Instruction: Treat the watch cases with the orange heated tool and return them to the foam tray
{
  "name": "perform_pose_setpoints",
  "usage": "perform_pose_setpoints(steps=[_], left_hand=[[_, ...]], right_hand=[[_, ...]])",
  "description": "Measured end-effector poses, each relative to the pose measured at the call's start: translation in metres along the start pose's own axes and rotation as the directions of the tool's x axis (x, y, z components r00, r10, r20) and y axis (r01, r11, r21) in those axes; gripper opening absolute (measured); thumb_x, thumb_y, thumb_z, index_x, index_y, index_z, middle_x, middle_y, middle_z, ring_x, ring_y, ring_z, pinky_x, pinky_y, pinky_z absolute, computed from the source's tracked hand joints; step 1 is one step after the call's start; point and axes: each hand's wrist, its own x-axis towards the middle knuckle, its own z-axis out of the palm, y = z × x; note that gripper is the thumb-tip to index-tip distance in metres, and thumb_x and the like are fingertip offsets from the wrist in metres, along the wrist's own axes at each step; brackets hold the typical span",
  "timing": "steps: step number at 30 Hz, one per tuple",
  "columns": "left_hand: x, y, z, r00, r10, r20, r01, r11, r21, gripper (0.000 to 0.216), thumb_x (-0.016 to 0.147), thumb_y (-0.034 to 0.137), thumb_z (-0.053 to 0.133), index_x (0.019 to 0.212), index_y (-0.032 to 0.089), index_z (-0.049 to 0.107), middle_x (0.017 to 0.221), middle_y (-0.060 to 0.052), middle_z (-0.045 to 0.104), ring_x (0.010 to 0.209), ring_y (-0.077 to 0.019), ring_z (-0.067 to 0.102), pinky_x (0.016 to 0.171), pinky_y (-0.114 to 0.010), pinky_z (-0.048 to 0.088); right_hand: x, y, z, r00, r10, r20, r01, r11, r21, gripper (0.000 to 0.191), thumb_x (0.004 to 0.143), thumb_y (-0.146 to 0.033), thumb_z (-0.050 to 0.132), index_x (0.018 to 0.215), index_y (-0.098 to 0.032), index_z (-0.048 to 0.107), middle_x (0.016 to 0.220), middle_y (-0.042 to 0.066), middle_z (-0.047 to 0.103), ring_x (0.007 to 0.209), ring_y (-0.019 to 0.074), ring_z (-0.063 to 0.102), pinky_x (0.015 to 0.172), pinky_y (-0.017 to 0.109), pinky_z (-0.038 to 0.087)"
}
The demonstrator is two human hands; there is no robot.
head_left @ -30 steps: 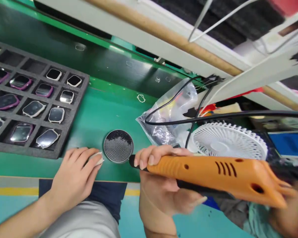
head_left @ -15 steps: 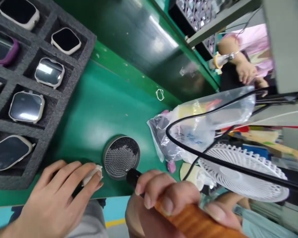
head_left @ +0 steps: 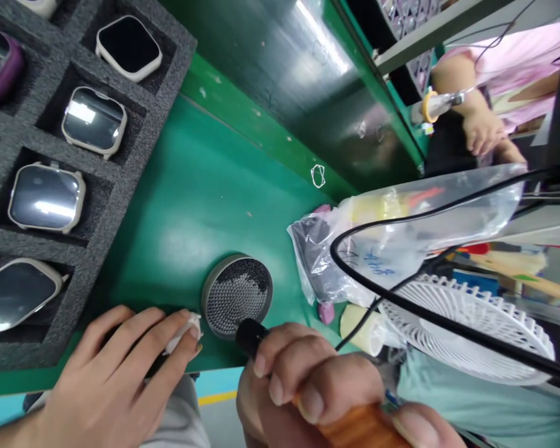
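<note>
My right hand (head_left: 317, 373) is closed round the orange handle of a screwdriver (head_left: 359, 426). Its black nose (head_left: 251, 337) points at a round dish (head_left: 208, 292), with the fine tip at the dish's near rim. The dish has a dimpled grey floor and small dark pieces along its far side. Left of it, my left hand (head_left: 116, 373) is closed, pinching a small off-white piece (head_left: 186, 333) between thumb and fingers. Most of that piece is hidden, so its kind is unclear. Close to this hand, a grey foam tray (head_left: 135, 155) holds several smartwatches (head_left: 46, 196).
On the green bench (head_left: 205, 186), right of the dish, lies a clear plastic bag (head_left: 368, 242). A black cable (head_left: 401, 305) loops over it and a white fan (head_left: 466, 330). A thin white frame (head_left: 318, 176) lies near the ledge. Another person's hands (head_left: 485, 134) are at the far right.
My view has shifted slightly, so the tray, bag and fan sit differently in the picture. Both hands keep their hold, and the screwdriver's tip is still at the dish.
</note>
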Motion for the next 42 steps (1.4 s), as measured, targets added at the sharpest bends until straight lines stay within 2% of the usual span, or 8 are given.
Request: perform_pose_setpoints(steps=[5,11,16,21,24,28,38,42], left_hand=[[-0.002,0.0,0.0,1.0,0.016,0.018,-0.016,1.0,0.005,0.035,0.1,0.021,0.056,0.129,0.027,0.074,0.134,0.0,0.074,0.113,-0.0264,0.063,0.096,-0.049,0.042],[-0.003,0.0,0.0,1.0,0.009,0.026,-0.009,1.0,-0.002,0.034,0.101,0.022,0.056,0.129,0.027,0.074,0.135,0.0,0.073,0.112,-0.0267,0.064,0.096,-0.05,0.042],[-0.006,0.001,0.002,1.0,-0.007,0.029,0.007,1.0,-0.001,0.034,0.101,0.024,0.058,0.132,0.025,0.073,0.139,-0.001,0.071,0.114,-0.0275,0.064,0.098,-0.051,0.042],[-0.007,0.004,0.007,0.999,-0.038,-0.01,0.038,0.999,-0.015,0.033,0.102,0.027,0.06,0.132,0.026,0.073,0.136,0.0,0.072,0.112,-0.0264,0.066,0.099,-0.05,0.043],[-0.006,0.004,0.009,0.999,-0.036,-0.019,0.036,0.999,-0.028,0.033,0.102,0.026,0.059,0.132,0.024,0.073,0.135,-0.001,0.073,0.112,-0.027,0.066,0.1,-0.05,0.043],[-0.006,0.003,0.007,0.999,-0.027,-0.034,0.026,0.999,-0.042,0.032,0.101,0.022,0.06,0.129,0.022,0.074,0.134,-0.003,0.074,0.112,-0.0286,0.066,0.1,-0.052,0.043],[-0.011,0.002,0.014,0.988,0.085,-0.13,-0.093,0.994,-0.055,0.029,0.1,0.021,0.065,0.127,0.016,0.074,0.132,-0.007,0.074,0.111,-0.0302,0.066,0.1,-0.054,0.045],[-0.009,0.001,0.012,0.989,0.11,-0.102,-0.114,0.993,-0.031,0.025,0.101,0.025,0.064,0.121,0.018,0.076,0.129,-0.005,0.075,0.108,-0.0276,0.066,0.096,-0.05,0.045]], right_hand=[[0.004,-0.001,0.006,0.996,0.057,0.068,-0.054,0.998,-0.041,0.057,0.083,-0.053,0.076,0.13,-0.049,0.044,0.067,-0.011,0.039,0.044,0.0101,0.04,0.044,0.031,0.041],[0.013,-0.007,0.026,0.993,0.009,-0.116,-0.017,0.998,-0.064,0.038,0.087,-0.05,0.072,0.12,-0.036,0.056,0.067,-0.01,0.043,0.044,0.0086,0.046,0.039,0.03,0.044],[0.011,0.0,0.02,0.996,-0.085,0.017,0.087,0.986,-0.145,0.056,0.085,-0.054,0.074,0.133,-0.039,0.05,0.069,-0.01,0.035,0.044,0.0072,0.037,0.038,0.027,0.04],[0.011,0.008,0.009,0.987,-0.155,0.044,0.154,0.988,0.007,0.047,0.091,-0.053,0.066,0.129,-0.03,0.053,0.072,-0.009,0.046,0.049,0.0078,0.047,0.041,0.027,0.046],[0.013,0.006,0.008,0.994,-0.104,0.019,0.103,0.993,0.058,0.028,0.101,-0.044,0.049,0.124,-0.029,0.054,0.073,-0.008,0.052,0.051,0.0091,0.053,0.042,0.03,0.049],[0.014,0.002,0.01,0.995,-0.07,0.075,0.063,0.994,0.092,0.027,0.105,-0.037,0.038,0.126,-0.027,0.051,0.082,-0.006,0.059,0.058,0.0108,0.061,0.047,0.033,0.054],[0.021,-0.007,0.022,0.977,-0.196,-0.085,0.207,0.967,0.15,0.029,0.099,-0.042,0.054,0.121,-0.024,0.052,0.078,-0.009,0.059,0.05,0.0064,0.053,0.04,0.028,0.046],[0.019,-0.017,0.023,0.976,-0.214,-0.031,0.215,0.956,0.199,0.028,0.101,-0.042,0.052,0.121,-0.023,0.052,0.08,-0.008,0.061,0.052,0.007,0.055,0.041,0.029,0.047]])
